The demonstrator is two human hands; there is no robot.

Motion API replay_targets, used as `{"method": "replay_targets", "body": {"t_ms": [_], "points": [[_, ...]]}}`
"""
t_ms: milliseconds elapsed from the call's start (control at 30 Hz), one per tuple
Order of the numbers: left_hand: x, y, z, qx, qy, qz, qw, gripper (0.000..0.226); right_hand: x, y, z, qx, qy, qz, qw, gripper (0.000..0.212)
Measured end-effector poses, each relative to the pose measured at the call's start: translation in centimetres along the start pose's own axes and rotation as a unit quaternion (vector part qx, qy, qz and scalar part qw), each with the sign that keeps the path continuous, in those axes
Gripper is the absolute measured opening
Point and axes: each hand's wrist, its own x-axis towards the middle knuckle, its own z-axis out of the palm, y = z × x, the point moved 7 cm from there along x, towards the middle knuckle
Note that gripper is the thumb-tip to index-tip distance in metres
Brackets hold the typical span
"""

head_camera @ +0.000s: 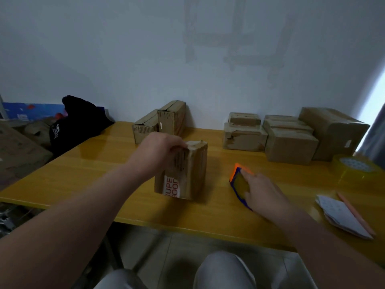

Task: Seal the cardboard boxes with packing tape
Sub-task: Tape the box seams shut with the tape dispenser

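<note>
A small cardboard box (187, 172) with a white label in red letters stands upright in the middle of the yellow table (104, 176). My left hand (160, 150) grips its top left edge. To the right, my right hand (264, 192) rests on a blue and orange tape dispenser (239, 182) that lies on the table, fingers wrapped over it. A roll of clear yellowish packing tape (354, 168) sits at the far right.
Two boxes (160, 122) stand against the wall behind. Several more boxes (291, 134) are stacked at the back right. White paper sheets (341, 215) with a pink pencil (356, 213) lie at the right front. A black bag (79, 124) sits at the left.
</note>
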Motion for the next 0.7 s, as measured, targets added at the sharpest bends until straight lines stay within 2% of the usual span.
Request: {"method": "replay_targets", "body": {"t_ms": [100,200,300,400,467,633,700], "points": [[2.1,0.4,-2.7,0.006,0.009,0.011,1.0,0.021,0.0,-0.8,0.6,-0.029,-0.029,-0.041,0.998,0.071],[3.7,0.6,-3.8,0.024,-0.039,0.014,0.999,0.02,0.1,-1.2,0.8,-0.061,-0.041,-0.047,0.996,0.066],[4.1,1.1,-3.6,0.038,-0.101,0.021,0.994,0.019,-0.1,-1.8,-0.8,-0.08,0.034,-0.063,0.994,0.05],[3.9,2.5,-2.2,0.052,-0.153,0.026,0.987,0.019,-0.3,-3.3,-3.0,0.038,0.098,-0.104,0.989,0.048],[3.8,3.5,-1.7,0.051,-0.128,0.03,0.99,0.018,-0.7,-4.8,-4.0,0.119,0.118,-0.145,0.975,0.045],[2.4,4.8,-2.6,0.129,0.034,0.046,0.99,0.022,-2.7,-7.1,-4.7,0.244,0.12,-0.21,0.939,0.043],[1.6,4.8,-2.3,0.106,0.022,0.044,0.993,0.018,-3.4,-7.5,-4.7,0.255,0.123,-0.225,0.932,0.045]]}}
